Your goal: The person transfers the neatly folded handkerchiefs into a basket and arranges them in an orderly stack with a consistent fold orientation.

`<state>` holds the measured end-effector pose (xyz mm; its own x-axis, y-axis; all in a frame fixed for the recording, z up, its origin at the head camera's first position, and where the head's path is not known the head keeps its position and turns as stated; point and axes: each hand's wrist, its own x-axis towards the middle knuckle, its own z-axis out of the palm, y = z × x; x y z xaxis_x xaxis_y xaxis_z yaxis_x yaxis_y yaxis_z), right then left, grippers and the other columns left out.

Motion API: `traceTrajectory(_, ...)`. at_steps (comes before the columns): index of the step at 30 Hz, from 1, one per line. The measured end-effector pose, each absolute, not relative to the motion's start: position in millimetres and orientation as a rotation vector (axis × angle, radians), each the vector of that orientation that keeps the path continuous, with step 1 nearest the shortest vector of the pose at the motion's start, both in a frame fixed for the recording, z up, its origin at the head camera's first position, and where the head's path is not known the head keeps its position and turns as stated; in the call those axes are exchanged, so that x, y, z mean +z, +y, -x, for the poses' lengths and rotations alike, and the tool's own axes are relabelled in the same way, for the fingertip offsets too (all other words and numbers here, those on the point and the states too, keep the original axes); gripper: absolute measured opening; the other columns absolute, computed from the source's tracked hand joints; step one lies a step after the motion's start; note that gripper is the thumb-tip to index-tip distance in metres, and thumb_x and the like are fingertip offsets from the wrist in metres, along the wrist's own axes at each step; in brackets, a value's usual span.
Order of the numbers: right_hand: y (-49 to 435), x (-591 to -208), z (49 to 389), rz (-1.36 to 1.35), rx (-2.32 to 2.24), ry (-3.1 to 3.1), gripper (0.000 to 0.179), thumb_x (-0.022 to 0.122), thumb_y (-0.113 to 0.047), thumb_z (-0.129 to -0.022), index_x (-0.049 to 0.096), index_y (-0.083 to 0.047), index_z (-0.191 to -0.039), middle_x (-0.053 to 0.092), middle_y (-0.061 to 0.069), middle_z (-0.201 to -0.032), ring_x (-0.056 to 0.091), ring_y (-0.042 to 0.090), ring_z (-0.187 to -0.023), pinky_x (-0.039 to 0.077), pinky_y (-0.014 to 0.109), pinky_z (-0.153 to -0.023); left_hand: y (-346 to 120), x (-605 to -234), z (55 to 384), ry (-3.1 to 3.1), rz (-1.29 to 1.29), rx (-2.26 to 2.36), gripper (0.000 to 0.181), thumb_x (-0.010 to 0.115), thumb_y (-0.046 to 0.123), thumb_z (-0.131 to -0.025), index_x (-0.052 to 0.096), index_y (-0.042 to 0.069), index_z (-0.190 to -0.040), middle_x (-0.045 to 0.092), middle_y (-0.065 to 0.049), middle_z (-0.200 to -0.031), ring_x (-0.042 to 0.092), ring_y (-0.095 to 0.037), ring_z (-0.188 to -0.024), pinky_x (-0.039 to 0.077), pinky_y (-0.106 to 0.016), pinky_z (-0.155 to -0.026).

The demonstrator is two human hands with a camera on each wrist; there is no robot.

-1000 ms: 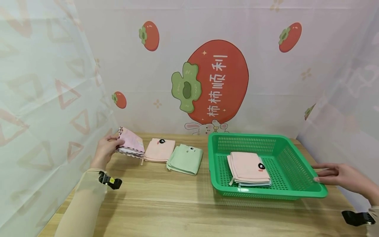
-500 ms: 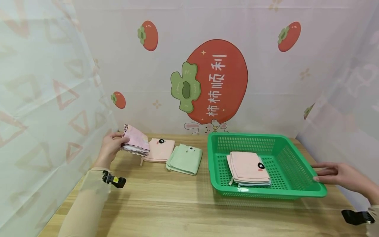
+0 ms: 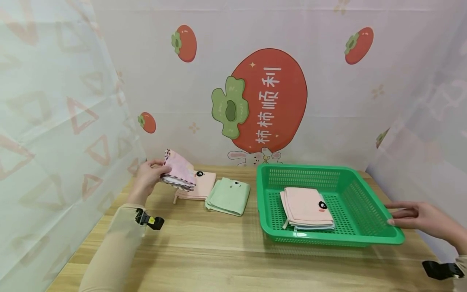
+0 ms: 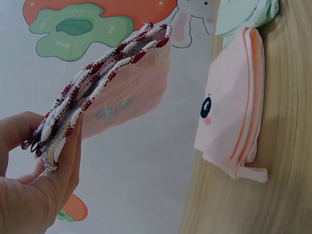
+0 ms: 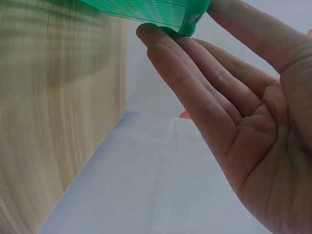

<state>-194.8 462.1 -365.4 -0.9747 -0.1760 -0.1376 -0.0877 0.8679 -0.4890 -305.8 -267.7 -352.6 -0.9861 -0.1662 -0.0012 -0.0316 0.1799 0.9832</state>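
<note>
Shifted rightward since the earlier frames: the left hand [image 3: 147,177] and its folded pink towel [image 3: 179,168] with checked edging. Wood-grained table [image 3: 204,251], enclosed by pale sheeting [image 3: 171,89] printed with red persimmons. Left hand, raised, pinches the towel above the tabletop, between thumb and fingers; from the head view, the towel overlaps a folded pink cloth [image 3: 207,186], beside a green cloth [image 3: 229,196]. Right hand [image 3: 419,219], extended, grips the right rim of the green basket [image 3: 379,238], which holds a second pink cloth [image 3: 303,205] stacked on a pale blue one [image 3: 313,228].
</note>
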Motion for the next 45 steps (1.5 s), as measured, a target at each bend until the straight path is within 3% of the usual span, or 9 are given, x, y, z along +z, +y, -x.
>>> traceTrajectory(11, 463, -366, 196, 0.196, -0.747, 2.862, 0.066, 0.063, -0.033, -0.091, 0.042, 0.013, -0.134, 0.062, 0.03, -0.112, 0.057, -0.012, -0.079, 0.056, 0.034, -0.068, -251, -346, 308, -2.333, -0.163, -1.963, 0.028, 0.067, 0.01, -0.086, 0.05, 0.004, -0.107, 0.061, 0.012, -0.075, 0.056, 0.0, -0.067, 0.048, -0.016, -0.059)
traceTrajectory(45, 461, -364, 195, 0.2, -0.721, 2.868, 0.068, 0.063, -0.034, -0.091, 0.042, 0.015, -0.133, 0.062, 0.031, -0.112, 0.057, -0.012, -0.078, 0.056, 0.035, -0.068, -206, -336, 316, -2.26, -0.013, -2.088, 0.019, 0.065, 0.001, -0.085, 0.052, 0.001, -0.099, 0.064, 0.005, -0.08, 0.059, -0.003, -0.069, 0.05, -0.016, -0.06)
